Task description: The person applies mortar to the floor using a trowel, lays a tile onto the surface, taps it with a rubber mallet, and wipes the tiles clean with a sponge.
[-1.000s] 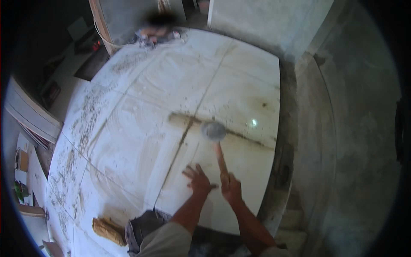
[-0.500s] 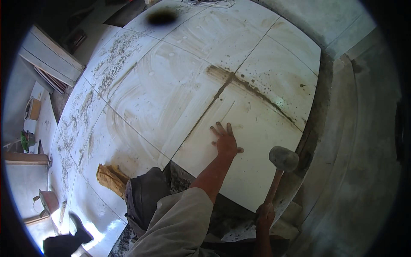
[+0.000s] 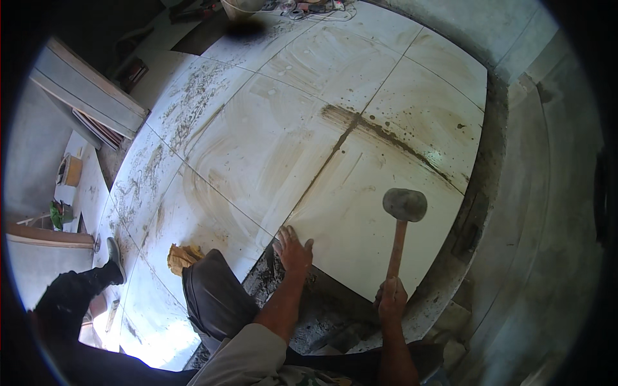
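1. The work in hand seems to be the setting of a pale floor tile [image 3: 347, 219], which lies right of centre in the lower half of the frame. I judge the step to be tapping it down and making it level with its neighbours.
2. The right hand [image 3: 391, 301], at lower right, is closed around the wooden handle of a mallet [image 3: 405, 205]. The grey head appears over the right part of the tile; whether it touches the surface, I cannot tell.
3. The left hand [image 3: 293, 253], at lower centre, grasps nothing. Its fingers are spread, with the tips at the tile's left corner; whether the palm also presses there is not clear.
4. The next move, in my judgement, calls for a measured blow with the flat face of the mallet, away from the left fingers, and then a check of the edges.
5. Along the tile's upper-left and upper-right edges run joints with dark, wet dirt [image 3: 399, 145]. Below its near edge is rough dark ground [image 3: 322, 302], and at right a dark gap [image 3: 473, 222] follows the wall side.
6. Above the tile there is open room for the swing. The bent knee [image 3: 215, 289] and a yellow-brown crumpled thing [image 3: 185, 257] limit the lower left.
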Tool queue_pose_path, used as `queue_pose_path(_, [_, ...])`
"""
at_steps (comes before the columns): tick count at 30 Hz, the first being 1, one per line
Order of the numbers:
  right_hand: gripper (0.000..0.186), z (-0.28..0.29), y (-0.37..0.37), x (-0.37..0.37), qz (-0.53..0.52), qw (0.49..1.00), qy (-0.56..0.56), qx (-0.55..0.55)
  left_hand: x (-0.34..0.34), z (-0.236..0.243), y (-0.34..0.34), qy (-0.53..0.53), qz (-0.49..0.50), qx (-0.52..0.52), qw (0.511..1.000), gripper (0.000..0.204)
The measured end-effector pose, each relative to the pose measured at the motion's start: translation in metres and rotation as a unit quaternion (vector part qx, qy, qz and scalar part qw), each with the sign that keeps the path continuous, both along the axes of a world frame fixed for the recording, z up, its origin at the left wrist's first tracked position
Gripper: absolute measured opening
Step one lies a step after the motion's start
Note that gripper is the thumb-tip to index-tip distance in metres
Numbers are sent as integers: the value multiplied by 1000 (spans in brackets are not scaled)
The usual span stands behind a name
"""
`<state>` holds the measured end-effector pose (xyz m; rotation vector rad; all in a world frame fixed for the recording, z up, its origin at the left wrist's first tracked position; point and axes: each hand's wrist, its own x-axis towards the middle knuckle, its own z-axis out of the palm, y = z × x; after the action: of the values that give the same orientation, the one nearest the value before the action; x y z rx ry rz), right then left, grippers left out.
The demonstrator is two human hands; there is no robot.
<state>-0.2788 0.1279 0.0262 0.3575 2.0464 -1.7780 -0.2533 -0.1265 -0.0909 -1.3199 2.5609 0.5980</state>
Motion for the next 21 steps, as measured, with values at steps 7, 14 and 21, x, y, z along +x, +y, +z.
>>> queue_pose_path(7, [39,10,-11,3,54,997,33,46,15,-2,-19,5,-25,-23,999,80])
queue_pose_path(14, [44,-10,-11,11,61,993,20,101,24,-1,-11,-13,-32,-32,999,80])
queue_pose_path(21, [45,-30,-16,19,163,967,43,191,24,-4,-11,-35,-45,-55,997,79])
